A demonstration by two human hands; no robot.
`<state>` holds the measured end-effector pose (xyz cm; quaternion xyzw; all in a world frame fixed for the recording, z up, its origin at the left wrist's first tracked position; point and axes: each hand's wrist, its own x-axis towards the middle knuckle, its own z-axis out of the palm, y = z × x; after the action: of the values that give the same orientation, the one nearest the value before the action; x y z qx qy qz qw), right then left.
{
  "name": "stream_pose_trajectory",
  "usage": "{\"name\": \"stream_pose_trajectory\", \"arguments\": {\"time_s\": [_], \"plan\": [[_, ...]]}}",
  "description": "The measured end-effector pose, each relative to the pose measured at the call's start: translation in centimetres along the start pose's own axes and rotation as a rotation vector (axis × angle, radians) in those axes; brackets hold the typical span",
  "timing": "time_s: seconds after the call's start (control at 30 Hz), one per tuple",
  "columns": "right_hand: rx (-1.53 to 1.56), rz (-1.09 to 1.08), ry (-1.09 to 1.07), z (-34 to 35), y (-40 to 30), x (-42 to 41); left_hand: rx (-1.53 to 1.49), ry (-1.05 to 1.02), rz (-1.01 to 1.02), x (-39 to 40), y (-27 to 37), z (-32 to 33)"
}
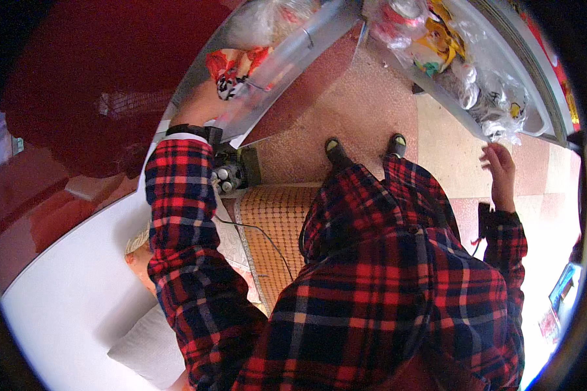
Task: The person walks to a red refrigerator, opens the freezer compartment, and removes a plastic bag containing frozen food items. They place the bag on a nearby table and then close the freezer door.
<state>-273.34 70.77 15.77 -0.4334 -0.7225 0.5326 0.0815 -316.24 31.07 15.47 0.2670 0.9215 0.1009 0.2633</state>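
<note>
My left hand (200, 103) reaches behind the clear front panel of a bin (286, 73) in what looks like a refrigerator. It meets a red, white and black plastic package (232, 71); its fingers are hidden, so I cannot tell whether they grip it. A dark band circles that wrist. On the other side, my right hand (500, 163) hangs with loosely bent fingers apart, holding nothing visible. It is just below crumpled clear plastic bags (496, 115) in a second bin (540, 124), which also holds a yellow-and-brown package (442, 36).
A glossy dark red panel (78, 88) fills the upper left. Below stand a power strip or similar dark device (230, 176) with a cable (264, 234), a woven mat (274, 215) and a grey cushion (149, 347). My slippered feet (337, 151) stand on speckled tiles (445, 132).
</note>
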Motion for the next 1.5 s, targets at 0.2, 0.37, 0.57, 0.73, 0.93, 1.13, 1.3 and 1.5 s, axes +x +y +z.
{"name": "stream_pose_trajectory", "arguments": {"time_s": [0.2, 0.37, 0.57, 0.73, 0.93, 1.13, 1.3, 1.5], "plan": [[-0.012, -0.197, -0.239, 4.5, -3.7, 1.8, 0.097, -0.075, -0.160, -0.9, -0.4, -0.2], [0.081, -0.250, -0.396, 5.3, -4.9, 1.4, -0.098, 0.050, -0.227, -2.5, 1.0, -1.2], [0.047, -0.198, -0.360, 4.4, -5.5, 1.7, 0.073, 0.372, -0.202, -1.1, 0.6, -2.9], [0.108, -0.306, -0.430, 5.7, -6.7, 3.2, 0.445, 0.482, -0.293, 1.4, -1.5, -3.6], [0.132, -0.252, -0.507, 7.6, -7.1, 3.1, 0.476, 0.427, -0.429, 4.8, -3.0, -3.0], [0.137, -0.187, -0.492, 7.0, -6.8, 2.4, 0.475, 0.447, -0.439, 6.8, -4.4, -2.9], [0.179, -0.119, -0.457, 6.2, -6.9, 1.7, 0.462, 0.444, -0.451, 8.2, -5.4, -3.2], [0.208, -0.110, -0.478, 6.5, -7.1, 2.4, 0.437, 0.456, -0.446, 8.7, -8.0, -3.0]]}}
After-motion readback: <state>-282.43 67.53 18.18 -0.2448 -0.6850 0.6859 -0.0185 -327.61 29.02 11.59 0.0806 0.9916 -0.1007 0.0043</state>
